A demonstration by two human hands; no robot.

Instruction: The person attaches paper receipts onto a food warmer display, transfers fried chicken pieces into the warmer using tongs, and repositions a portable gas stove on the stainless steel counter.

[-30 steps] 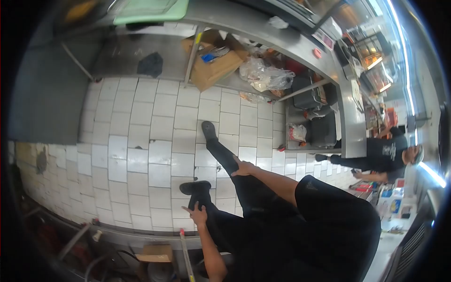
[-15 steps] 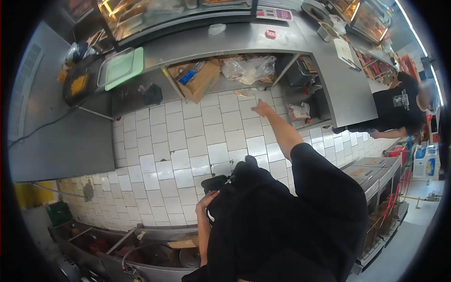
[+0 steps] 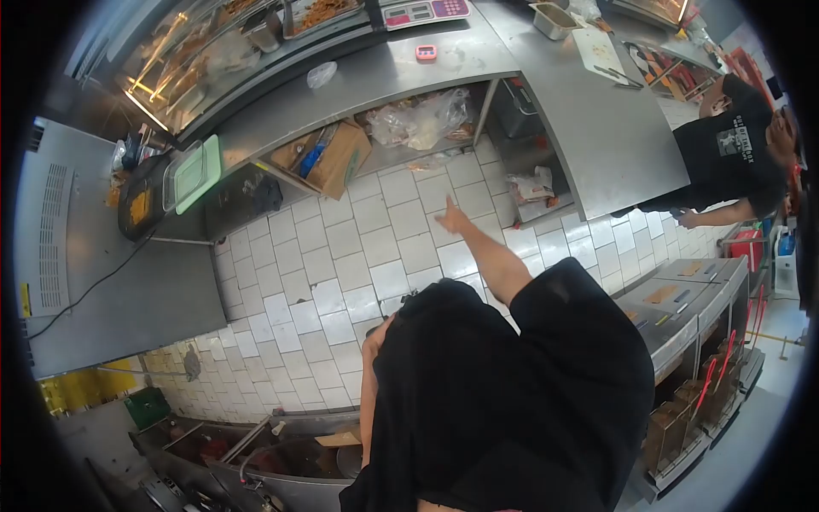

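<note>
My right hand (image 3: 452, 217) is stretched out over the white tiled floor (image 3: 341, 235), with fingers apart and nothing in it. Low on the left side of my black shirt (image 3: 512, 384) is my left hand (image 3: 375, 339), against the dark cloth. Its fingers are partly hidden, so its grip cannot be made out. Beyond my right hand, under the steel counter (image 3: 375, 81), are clear plastic bags (image 3: 418, 119) and an open cardboard box (image 3: 339, 162) with something blue inside.
A pink timer (image 3: 426, 53), a scale (image 3: 424, 12) and a green tray (image 3: 199, 175) stand on the counter. At right, a person in black (image 3: 725, 149) holds a small dark object. Fryer baskets (image 3: 674, 431) are at lower right, a steel sink (image 3: 290, 486) at lower left.
My view has tilted up from my legs and the floor to the counter. My right hand has left my leg and reaches forward; my left hand has moved from my other leg to my shirt's side.
</note>
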